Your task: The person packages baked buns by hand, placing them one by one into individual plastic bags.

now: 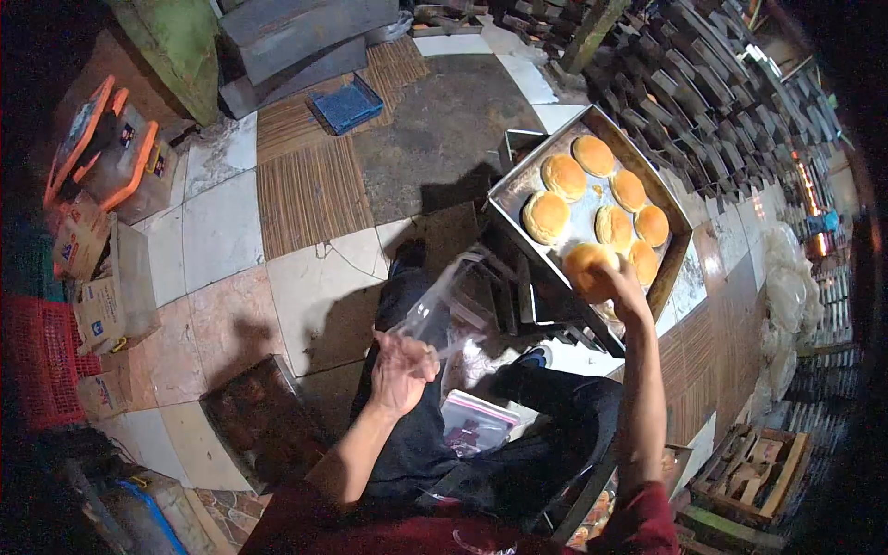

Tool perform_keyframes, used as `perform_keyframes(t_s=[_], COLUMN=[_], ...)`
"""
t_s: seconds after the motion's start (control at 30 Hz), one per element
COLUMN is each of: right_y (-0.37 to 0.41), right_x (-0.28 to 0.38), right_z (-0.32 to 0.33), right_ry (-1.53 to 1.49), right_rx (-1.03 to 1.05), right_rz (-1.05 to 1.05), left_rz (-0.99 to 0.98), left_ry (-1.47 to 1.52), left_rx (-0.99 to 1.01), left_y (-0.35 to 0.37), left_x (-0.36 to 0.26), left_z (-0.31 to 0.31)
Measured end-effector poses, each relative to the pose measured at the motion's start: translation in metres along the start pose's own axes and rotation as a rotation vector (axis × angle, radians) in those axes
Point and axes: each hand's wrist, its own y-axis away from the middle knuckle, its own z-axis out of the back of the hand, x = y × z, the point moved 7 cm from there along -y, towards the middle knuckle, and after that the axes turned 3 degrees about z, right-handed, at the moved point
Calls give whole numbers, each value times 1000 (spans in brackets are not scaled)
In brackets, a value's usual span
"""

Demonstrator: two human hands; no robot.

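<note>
My right hand (626, 291) is closed on a round golden bun (592, 272) at the near corner of a metal tray (680, 250). Several more buns, one of them a bun (547, 217) at the left side, lie in the tray. My left hand (403, 372) is closed on a clear plastic bag (444, 301), held above my lap and left of the tray. A stack of printed plastic bags (476, 424) rests on my lap between the legs.
A blue basket (347, 105) sits on the tiled floor ahead. Boxes with orange edges (129, 166) and a red crate (42, 361) stand at the left. A dark tray (264, 421) lies lower left. Metal pans (684, 92) are stacked at the upper right; a wooden crate (754, 472) is lower right.
</note>
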Motion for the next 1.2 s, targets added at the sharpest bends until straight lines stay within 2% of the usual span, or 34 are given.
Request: perform_keyframes(t_s=[0.07, 0.13, 0.2, 0.23, 0.27, 0.3, 0.33, 0.37, 0.4, 0.47, 0.5, 0.53, 0.6, 0.63, 0.67, 0.7, 0.73, 0.77, 0.8, 0.9, 0.93, 1.0, 1.03, 1.07, 1.13, 1.17, 1.2], right_y=[55, 98, 134, 154, 176, 191, 198, 212, 221, 237, 240, 246, 257, 265, 278, 288, 294, 305, 309, 304, 294, 300, 303, 309, 304, 296, 292], right_x=[31, 45, 43, 54, 57, 62, 45, 61, 54, 49, 36, 36, 52, 58, 64, 72, 86, 107, 109, 109, 103, 108, 124, 127, 131, 145, 134], right_z=[-3, -21, -30, -42, -53, -65, -71, -74, -80, -88, -89, -91, -85, -87, -92, -105, -121, -142, -173, -167, -157, -123, -113, -114, -140, -155, -166], right_ry=[-621, -1011, -950, -927, -991, -859, -575, -410, -449, -520, -586, -590, -813, -829, -656, -556, -269, 87, 276, 194, -160, 30, -12, -187, 463, 710, 853], right_rx=[-65, 113, 33, 79, 90, 144, 58, 131, 85, 52, 20, 25, -196, -337, -411, -354, -259, -74, 139, 67, 171, -143, -118, -209, -19, 81, 167], right_rz=[-66, -108, -174, -188, -222, -274, -332, -121, -43, -33, -62, -53, 102, 249, 287, 376, 538, 776, 738, 771, 547, 813, 890, 1074, 867, 753, 714], left_rz=[38, -11, 27, -90, -83, -141, -208, -192, -194, -66, -253, -347, -566, -651, -559, -421, -275, -176, -26, 34, -24, 322, 244, 542, 89, 107, 96], left_ry=[-180, -213, -484, -787, -791, -1022, -1251, -1370, -1375, -1565, -1714, -1702, -1389, -1257, -1071, -730, -392, -254, -254, -513, -780, -447, -704, -101, 21, -39, -306], left_rx=[-159, -103, 44, 109, 131, 242, 353, 411, 418, 473, 359, 218, -299, -394, -407, -237, -70, -24, -14, 190, 364, 494, 588, 23, 363, 309, 16], left_y=[11, 20, 25, 21, 21, 25, 30, 33, 36, 42, 43, 48, 60, 74, 87, 91, 93, 86, 83, 93, 112, 129, 126, 99, 78, 71, 63], left_x=[9, 10, 12, 11, 10, 7, 5, 5, -4, -12, -27, -43, -70, -75, -66, -45, -24, -13, -15, 8, 20, 42, 29, 35, -7, -1, 7], left_z=[11, 12, -1, -9, -22, -47, -70, -77, -86, -97, -104, -115, -100, -105, -107, -111, -118, -119, -131, -147, -169, -186, -160, -118, -144, -135, -118])
